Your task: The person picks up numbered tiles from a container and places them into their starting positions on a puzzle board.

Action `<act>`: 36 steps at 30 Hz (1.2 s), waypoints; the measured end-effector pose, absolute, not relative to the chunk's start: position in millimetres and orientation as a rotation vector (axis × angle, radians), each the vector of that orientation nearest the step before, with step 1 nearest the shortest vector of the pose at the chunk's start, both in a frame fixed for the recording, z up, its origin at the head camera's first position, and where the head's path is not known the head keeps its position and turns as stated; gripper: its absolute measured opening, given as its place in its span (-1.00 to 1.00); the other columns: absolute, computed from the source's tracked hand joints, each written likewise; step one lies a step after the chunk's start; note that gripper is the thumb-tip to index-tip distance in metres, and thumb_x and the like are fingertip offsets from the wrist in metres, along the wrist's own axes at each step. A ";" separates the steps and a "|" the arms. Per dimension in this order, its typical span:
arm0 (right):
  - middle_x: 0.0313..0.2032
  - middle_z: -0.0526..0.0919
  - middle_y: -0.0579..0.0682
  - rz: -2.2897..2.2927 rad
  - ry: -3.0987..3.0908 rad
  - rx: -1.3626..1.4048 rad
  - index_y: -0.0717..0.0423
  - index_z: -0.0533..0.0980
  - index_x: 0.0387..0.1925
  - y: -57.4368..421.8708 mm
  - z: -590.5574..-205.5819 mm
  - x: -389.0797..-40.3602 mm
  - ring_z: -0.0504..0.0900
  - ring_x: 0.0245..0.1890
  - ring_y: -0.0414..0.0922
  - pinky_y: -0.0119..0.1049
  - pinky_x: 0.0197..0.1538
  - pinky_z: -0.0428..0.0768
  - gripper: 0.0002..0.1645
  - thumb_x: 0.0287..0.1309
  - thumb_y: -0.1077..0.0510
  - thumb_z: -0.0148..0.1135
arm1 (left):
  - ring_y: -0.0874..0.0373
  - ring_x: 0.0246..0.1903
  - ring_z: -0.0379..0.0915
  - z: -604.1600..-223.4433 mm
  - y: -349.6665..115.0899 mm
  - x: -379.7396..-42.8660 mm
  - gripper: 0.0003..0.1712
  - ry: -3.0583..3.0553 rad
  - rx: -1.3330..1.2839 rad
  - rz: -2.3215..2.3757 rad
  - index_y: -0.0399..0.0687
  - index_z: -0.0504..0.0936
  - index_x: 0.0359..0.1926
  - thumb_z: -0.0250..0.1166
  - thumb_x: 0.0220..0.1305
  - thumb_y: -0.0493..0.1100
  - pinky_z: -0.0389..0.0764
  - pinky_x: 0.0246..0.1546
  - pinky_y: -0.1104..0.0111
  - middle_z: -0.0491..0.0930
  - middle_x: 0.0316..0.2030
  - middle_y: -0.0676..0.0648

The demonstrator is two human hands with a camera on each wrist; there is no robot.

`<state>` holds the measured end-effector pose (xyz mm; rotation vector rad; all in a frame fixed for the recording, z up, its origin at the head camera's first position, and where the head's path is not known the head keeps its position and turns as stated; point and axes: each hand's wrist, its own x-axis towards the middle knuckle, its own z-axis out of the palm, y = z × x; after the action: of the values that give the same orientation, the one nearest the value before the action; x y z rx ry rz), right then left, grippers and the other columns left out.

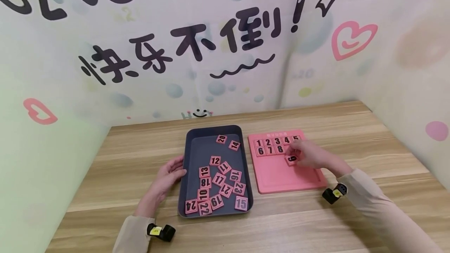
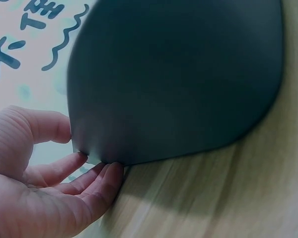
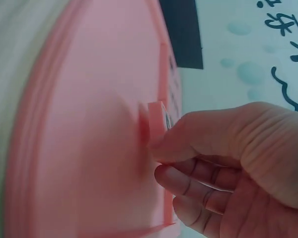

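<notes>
The right hand (image 1: 311,154) pinches a pink number tile (image 1: 291,160) between thumb and fingers, tilted over the pink board (image 1: 281,179), just near of the row holding 6, 7 and 8. The left hand (image 1: 168,177), fingers loosely bent and thumb apart from them, touches the left side of a dark tray (image 1: 200,147) with its tips. Inside the tray, loose tiles (image 1: 216,201) crowd the near end, with 20 and 14 toward the far right. Tray and board sit side by side on a wooden table (image 1: 147,139), before a wall (image 1: 197,100) of big dark lettering.
</notes>
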<state>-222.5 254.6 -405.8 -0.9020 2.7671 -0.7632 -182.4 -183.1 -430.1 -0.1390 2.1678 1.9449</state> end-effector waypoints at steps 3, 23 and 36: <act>-0.33 0.59 -0.04 -0.758 2.766 -0.915 0.19 0.57 -0.31 257.4 -410.6 -222.3 0.45 -0.34 -0.13 -0.29 -0.29 0.49 -0.57 -0.36 0.54 0.23 | -0.18 0.22 0.19 -430.5 -183.3 -182.3 -0.38 2.173 -0.136 1.941 -0.42 0.18 0.31 0.07 0.21 -0.47 0.41 -0.11 0.60 0.24 0.24 -0.42; -0.43 0.58 0.02 -0.764 2.920 -0.638 0.25 0.51 -0.36 247.9 -413.6 -223.4 0.51 -0.42 -0.07 -0.16 -0.29 0.55 -0.70 -0.23 0.39 0.40 | -0.17 0.23 0.19 -430.6 -183.0 -183.6 -0.38 2.197 -0.151 1.915 -0.40 0.18 0.32 0.06 0.22 -0.46 0.38 0.11 0.34 0.24 0.25 -0.40; -0.51 0.50 0.04 -0.837 2.982 -0.587 0.26 0.47 -0.53 253.4 -419.9 -233.5 0.48 -0.46 -0.06 -0.21 -0.37 0.52 -0.76 -0.27 0.49 0.35 | -0.18 0.23 0.19 -429.9 -182.5 -182.2 -0.38 2.187 -0.141 1.944 -0.42 0.18 0.31 0.06 0.21 -0.49 0.40 -0.10 0.59 0.24 0.25 -0.42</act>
<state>-233.5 253.4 -419.9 -0.5871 2.9820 -0.8367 -182.2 -182.5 -429.9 -0.1409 2.1871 1.9442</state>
